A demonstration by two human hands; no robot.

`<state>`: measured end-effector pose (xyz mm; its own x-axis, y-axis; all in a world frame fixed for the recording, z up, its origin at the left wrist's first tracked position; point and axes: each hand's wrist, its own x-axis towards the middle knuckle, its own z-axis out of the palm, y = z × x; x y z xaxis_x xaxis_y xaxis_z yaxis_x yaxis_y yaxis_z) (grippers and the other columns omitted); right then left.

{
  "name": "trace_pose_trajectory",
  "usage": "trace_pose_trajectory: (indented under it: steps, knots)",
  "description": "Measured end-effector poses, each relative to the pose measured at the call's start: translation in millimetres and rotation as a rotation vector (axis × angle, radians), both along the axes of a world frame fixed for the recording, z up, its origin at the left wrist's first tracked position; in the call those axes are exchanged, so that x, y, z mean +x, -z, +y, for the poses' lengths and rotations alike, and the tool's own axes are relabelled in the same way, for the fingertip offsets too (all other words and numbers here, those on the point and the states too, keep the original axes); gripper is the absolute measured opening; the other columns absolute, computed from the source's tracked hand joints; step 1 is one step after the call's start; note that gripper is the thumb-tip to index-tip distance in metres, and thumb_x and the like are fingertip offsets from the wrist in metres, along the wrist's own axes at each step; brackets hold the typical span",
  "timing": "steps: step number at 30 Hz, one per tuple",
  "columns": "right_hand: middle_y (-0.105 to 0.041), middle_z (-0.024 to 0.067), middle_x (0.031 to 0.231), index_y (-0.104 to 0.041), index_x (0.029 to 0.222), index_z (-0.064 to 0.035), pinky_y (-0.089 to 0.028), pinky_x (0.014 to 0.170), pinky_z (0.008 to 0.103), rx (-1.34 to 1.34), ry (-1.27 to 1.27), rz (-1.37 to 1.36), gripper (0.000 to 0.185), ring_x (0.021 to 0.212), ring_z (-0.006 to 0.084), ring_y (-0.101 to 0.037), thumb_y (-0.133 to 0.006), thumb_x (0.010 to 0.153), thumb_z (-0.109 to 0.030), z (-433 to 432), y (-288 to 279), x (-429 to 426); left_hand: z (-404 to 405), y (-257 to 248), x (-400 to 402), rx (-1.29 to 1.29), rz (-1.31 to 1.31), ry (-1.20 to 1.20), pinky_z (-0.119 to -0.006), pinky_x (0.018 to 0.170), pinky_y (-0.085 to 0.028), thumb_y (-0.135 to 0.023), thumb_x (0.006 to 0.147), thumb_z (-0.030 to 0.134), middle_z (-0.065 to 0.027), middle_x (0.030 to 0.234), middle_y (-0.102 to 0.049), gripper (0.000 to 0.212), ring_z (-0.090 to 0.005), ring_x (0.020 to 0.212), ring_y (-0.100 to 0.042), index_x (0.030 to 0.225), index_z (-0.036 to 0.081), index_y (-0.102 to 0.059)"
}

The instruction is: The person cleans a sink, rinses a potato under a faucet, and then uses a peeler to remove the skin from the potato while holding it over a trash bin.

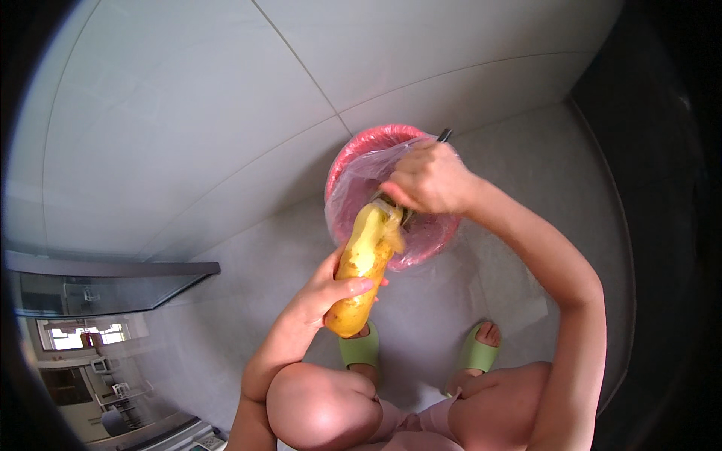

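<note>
My left hand [344,290] grips the lower part of a long yellow fruit or vegetable [361,270], held slanted over the near edge of a bin. Pale, peeled flesh shows along its upper part, and a strip of peel hangs at its right side. My right hand [428,177] is closed around a peeler [445,135]; its dark handle end sticks out above the fist, and its head is at the top end of the yellow piece, partly hidden and blurred. Beneath both hands stands the red bin [369,141], lined with a clear plastic bag [344,208].
The bin stands on grey floor tiles near a light tiled wall [186,113]. My feet in green slippers [361,346] are between my knees and the bin. A dark cabinet or panel [648,169] rises at the right, and a glass-edged panel [113,287] juts in at the left.
</note>
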<state>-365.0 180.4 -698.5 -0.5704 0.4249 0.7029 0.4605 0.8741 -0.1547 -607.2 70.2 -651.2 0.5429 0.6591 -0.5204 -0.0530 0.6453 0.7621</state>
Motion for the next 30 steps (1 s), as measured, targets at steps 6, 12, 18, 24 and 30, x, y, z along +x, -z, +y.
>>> trace_pose_trajectory:
  steps: [6, 12, 18, 24, 30]
  knots:
    - [-0.059, 0.0056, 0.061, -0.054, 0.058, -0.0101, -0.051, 0.066, 0.0375, -0.017, 0.225, -0.153, 0.034, 0.059, 0.0247, -0.059, -0.066, 0.086, -0.025, -11, 5, 13, 5, 3, -6, 0.072, -0.083, -0.094, -0.036, 0.084, -0.054, -0.074, 0.074, 0.028, -0.0146, 0.126, -0.056, 0.081, -0.0238, 0.103, -0.061, 0.142, 0.001, -0.038]
    - [-0.056, 0.0052, 0.064, -0.055, 0.063, -0.0104, -0.046, 0.071, 0.0371, -0.004, 0.277, -0.157, 0.028, 0.067, 0.0236, -0.059, -0.068, 0.083, -0.026, -12, 2, 22, 6, -3, -7, 0.05, -0.07, -0.063, -0.039, 0.093, -0.051, -0.072, 0.074, 0.028, -0.0206, 0.13, -0.054, 0.084, -0.0275, 0.109, -0.061, 0.143, -0.001, -0.035]
    - [-0.049, 0.0035, 0.06, -0.053, 0.062, -0.0108, -0.042, 0.056, 0.0356, 0.048, -0.026, 0.092, 0.03, 0.057, 0.0223, -0.053, -0.072, 0.08, -0.026, -41, -47, -10, 3, 2, 2, -0.043, -0.076, -0.058, -0.036, 0.088, -0.053, -0.079, 0.074, 0.017, -0.0138, 0.112, -0.063, 0.069, -0.0225, 0.098, -0.064, 0.133, 0.003, -0.045]
    - [-0.05, 0.0053, 0.055, -0.054, 0.059, -0.0077, -0.044, 0.05, 0.0366, -0.071, -0.171, 0.089, 0.032, 0.051, 0.0241, -0.054, -0.067, 0.083, -0.024, -49, -33, -31, 4, 3, 6, -0.01, -0.047, 0.066, -0.036, 0.087, -0.052, -0.079, 0.074, 0.017, -0.0112, 0.111, -0.062, 0.064, -0.0213, 0.1, -0.063, 0.128, 0.004, -0.048]
    - [-0.052, 0.0066, 0.056, -0.057, 0.061, -0.0071, -0.044, 0.048, 0.0394, -0.132, -0.135, 0.068, 0.03, 0.05, 0.027, -0.054, -0.065, 0.086, -0.021, -28, -24, -14, 3, -4, 5, -0.016, -0.042, 0.048, -0.036, 0.088, -0.051, -0.078, 0.074, 0.019, -0.0105, 0.112, -0.061, 0.068, -0.0209, 0.102, -0.062, 0.132, 0.003, -0.045]
